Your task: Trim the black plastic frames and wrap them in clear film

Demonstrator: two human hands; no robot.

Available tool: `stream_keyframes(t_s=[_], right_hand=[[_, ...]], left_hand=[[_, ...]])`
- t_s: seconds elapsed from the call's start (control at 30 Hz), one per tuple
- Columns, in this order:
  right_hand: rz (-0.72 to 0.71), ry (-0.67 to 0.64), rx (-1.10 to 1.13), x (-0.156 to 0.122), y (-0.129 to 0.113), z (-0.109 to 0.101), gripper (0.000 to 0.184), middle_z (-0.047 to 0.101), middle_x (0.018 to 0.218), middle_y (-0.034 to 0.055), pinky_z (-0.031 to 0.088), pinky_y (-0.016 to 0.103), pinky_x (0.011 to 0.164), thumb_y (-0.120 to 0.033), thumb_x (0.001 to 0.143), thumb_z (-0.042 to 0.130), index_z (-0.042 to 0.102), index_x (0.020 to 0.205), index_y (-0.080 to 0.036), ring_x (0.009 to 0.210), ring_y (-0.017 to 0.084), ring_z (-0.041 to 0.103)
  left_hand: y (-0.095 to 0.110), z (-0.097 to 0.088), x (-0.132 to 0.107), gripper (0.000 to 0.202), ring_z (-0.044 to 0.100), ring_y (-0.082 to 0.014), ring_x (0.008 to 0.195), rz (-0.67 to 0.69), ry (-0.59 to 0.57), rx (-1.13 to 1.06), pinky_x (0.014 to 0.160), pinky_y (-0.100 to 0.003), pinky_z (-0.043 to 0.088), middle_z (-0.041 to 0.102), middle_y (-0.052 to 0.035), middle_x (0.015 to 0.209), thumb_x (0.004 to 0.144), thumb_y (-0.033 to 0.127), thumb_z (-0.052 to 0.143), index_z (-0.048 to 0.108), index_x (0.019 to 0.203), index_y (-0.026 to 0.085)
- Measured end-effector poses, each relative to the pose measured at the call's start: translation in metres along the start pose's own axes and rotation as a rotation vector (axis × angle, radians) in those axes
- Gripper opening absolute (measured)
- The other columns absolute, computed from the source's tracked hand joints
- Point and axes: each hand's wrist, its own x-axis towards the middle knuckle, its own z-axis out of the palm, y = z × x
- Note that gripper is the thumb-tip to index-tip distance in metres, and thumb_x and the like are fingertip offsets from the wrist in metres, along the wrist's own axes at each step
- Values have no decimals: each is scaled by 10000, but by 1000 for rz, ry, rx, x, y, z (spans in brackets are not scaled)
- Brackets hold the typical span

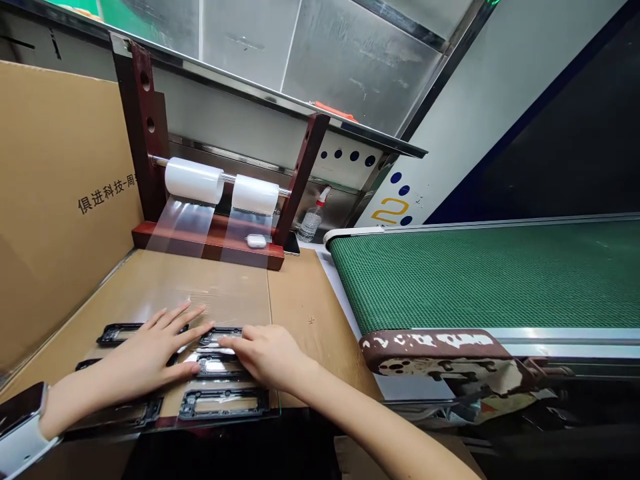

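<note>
Tending six black frames [225, 395] on flat cardboard [310, 320].
Working over two columns of three; fanning the left hand [167, 340] wide across the left column, seemingly gripping nothing, and stretching its thumb toward the middle right frame; curling the right hand [267, 353] mostly closed at the top right frame, touching with fingertips, leaving any grip impossible to tell. Facing two film rolls [194, 180] on one dark red stand [295, 180], one bottle [311, 222] and, rightward, one green conveyor [475, 280].

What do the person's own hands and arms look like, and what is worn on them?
Both the left hand and right hand are ungloved. A smartwatch with dark screen and whitish band is on the left wrist. No sleeve shows.
</note>
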Motion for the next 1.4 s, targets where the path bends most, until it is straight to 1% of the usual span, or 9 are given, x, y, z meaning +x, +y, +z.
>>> stream_keyframes(t_s=[0.2,0.37,0.57,0.67,0.8,0.93,1.1,1.3,1.4], right_hand=[[-10,8,5,-4,8,2,329,636,837,1,391,237,547,-280,979,471,580,1288,-312,696,141,596],[-10,-23,16,-8,14,-2,328,644,837,-7,344,238,517,-292,984,468,583,1288,-334,693,135,611],[8,-71,37,-17,21,-6,351,655,862,-4,333,226,527,-270,962,511,572,1303,-327,699,126,611],[18,-96,34,-25,25,-8,360,658,868,0,326,229,527,-259,966,500,566,1313,-328,699,128,606],[36,-118,23,-38,32,-14,352,665,903,12,352,234,560,-254,974,489,571,1312,-306,731,138,609],[61,-152,-19,-52,39,-18,349,644,846,11,345,233,556,-253,974,487,578,1307,-308,718,147,602],[78,-146,-54,-68,46,-24,336,625,813,14,348,227,560,-229,981,458,597,1279,-299,708,138,601],[139,-195,-110,-88,52,-41,345,643,844,22,341,231,551,-195,965,472,604,1271,-286,719,138,618],[181,-192,-155,-98,52,-50,360,639,820,19,337,246,534,-155,939,482,620,1248,-278,689,149,620]], left_hand=[[-2,3,1,590,219,-327,1449,-1,-6,-4,1136,-619,262,258,25,1564,864,689,411,333,1406,468],[-3,4,1,587,245,-350,1437,10,-3,3,1114,-645,282,280,-2,1558,866,679,421,341,1405,459],[-4,5,1,591,222,-335,1444,6,-9,19,1127,-633,267,254,16,1560,869,693,392,304,1411,475],[-5,6,1,600,220,-335,1443,8,-9,28,1124,-631,277,254,15,1558,861,704,394,307,1410,477],[-6,7,1,587,242,-347,1432,23,11,37,1109,-646,294,261,6,1556,872,686,397,304,1412,475],[-9,9,1,582,264,-360,1420,46,42,45,1097,-648,324,301,-1,1546,871,669,428,324,1409,473],[-13,12,-1,553,314,-350,1404,86,108,68,1080,-631,374,353,-2,1525,889,606,469,330,1410,485],[-10,13,1,534,329,-351,1397,110,147,85,1075,-625,383,371,-5,1517,892,585,480,362,1401,475],[-18,7,-2,558,348,-351,1390,116,175,63,1075,-617,383,360,-19,1524,895,583,473,350,1421,446]])
